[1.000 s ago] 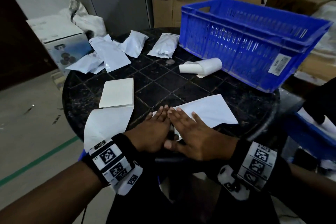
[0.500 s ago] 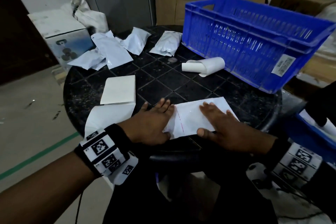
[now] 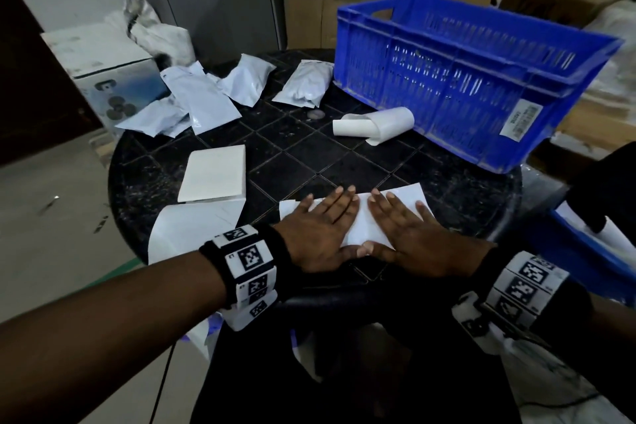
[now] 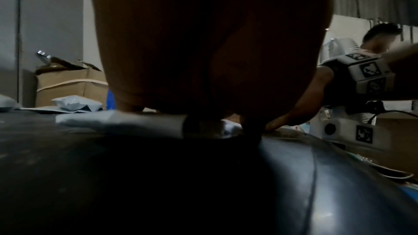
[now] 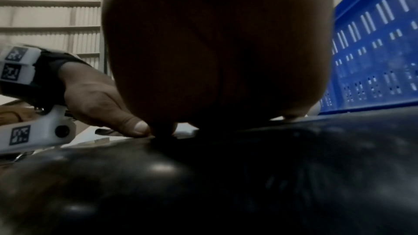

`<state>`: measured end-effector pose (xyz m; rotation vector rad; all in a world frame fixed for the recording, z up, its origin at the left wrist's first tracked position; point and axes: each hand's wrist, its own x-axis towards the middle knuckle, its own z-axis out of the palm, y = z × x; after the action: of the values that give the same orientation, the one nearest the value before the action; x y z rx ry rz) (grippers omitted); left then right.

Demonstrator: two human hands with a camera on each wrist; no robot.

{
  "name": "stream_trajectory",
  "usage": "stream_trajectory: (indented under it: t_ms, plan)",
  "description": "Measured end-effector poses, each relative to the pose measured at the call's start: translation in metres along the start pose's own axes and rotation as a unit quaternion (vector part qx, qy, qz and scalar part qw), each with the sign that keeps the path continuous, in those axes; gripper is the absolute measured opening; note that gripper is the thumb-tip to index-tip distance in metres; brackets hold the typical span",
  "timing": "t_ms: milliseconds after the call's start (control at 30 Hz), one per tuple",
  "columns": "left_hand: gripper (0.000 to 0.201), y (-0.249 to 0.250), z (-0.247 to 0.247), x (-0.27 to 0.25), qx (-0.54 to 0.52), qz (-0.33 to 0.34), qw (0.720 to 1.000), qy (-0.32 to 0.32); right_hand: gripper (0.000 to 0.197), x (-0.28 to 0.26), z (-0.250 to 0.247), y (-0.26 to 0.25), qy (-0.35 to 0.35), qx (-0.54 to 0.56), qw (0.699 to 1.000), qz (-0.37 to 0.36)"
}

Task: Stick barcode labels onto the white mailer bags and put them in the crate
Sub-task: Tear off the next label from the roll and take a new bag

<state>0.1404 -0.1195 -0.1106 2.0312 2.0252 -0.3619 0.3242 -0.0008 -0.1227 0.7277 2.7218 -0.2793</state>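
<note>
Both hands lie flat on a white bag (image 3: 361, 229) at the near edge of the round black table (image 3: 344, 165). The left hand (image 3: 318, 234) covers the bag's left part, the right hand (image 3: 409, 237) its right part; fingers are straight and spread, palms down, thumbs almost meeting at the near edge. Nothing is gripped, only pressed. From the wrist views, each palm sits low on the table, which fits this.

The bag lies flat with its long axis running left to right, slightly skewed so the right end sits farther away. Whether a label is already on it I cannot tell; the hands hide most of the face.

It looks thin, light and limp, likely slick plastic film, so it should slide easily on the table and sag when lifted. A pinch at one short end or a corner would probably do, with the other hand supporting it on the way.

The blue crate (image 3: 481, 86) stands at the far right, open side up. More bags (image 3: 206, 96) lie scattered at the far left, a label roll (image 3: 378, 124) just beside the crate, and a flat white pad (image 3: 215, 172) to the left of the hands.
</note>
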Motion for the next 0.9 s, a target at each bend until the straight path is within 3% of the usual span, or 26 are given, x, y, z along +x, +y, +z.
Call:
stream_trajectory:
  t_ms: [133, 267, 467, 533, 600, 667, 767, 833, 900]
  plan:
    - [0.093, 0.003, 0.000, 0.000, -0.006, -0.003, 1.000, -0.014, 0.118, 0.000, -0.005, 0.002, -0.030, -0.002, 0.999, -0.010]
    - [0.098, 0.003, -0.002, 0.002, -0.018, -0.012, 0.999, -0.029, 0.115, 0.000, -0.005, 0.003, -0.033, 0.001, 0.999, -0.013]
    - [0.111, 0.002, -0.016, 0.000, -0.060, -0.018, 0.996, -0.062, 0.138, -0.005, -0.016, 0.000, -0.030, 0.010, 0.999, 0.007]
    - [0.116, -0.006, -0.036, -0.010, -0.111, -0.013, 0.993, -0.032, 0.144, -0.004, -0.030, -0.001, -0.006, 0.020, 1.000, 0.010]
    - [0.107, -0.023, -0.062, -0.032, -0.165, 0.013, 0.985, 0.056, 0.127, -0.006, -0.047, -0.007, 0.050, 0.049, 0.998, -0.004]
    - [0.075, -0.051, -0.081, -0.060, -0.209, 0.011, 0.969, 0.131, 0.096, -0.011, -0.064, -0.014, 0.103, 0.091, 0.990, -0.041]
    - [0.046, -0.115, -0.087, -0.100, -0.262, -0.064, 0.940, 0.211, 0.063, -0.006, -0.089, -0.035, 0.186, 0.123, 0.968, -0.110]
    - [0.038, -0.154, -0.079, -0.114, -0.233, -0.134, 0.937, 0.221, 0.047, 0.004, -0.102, -0.054, 0.223, 0.152, 0.952, -0.145]
    - [0.042, -0.180, -0.066, -0.119, -0.164, -0.182, 0.952, 0.185, 0.042, 0.020, -0.108, -0.074, 0.219, 0.162, 0.948, -0.163]
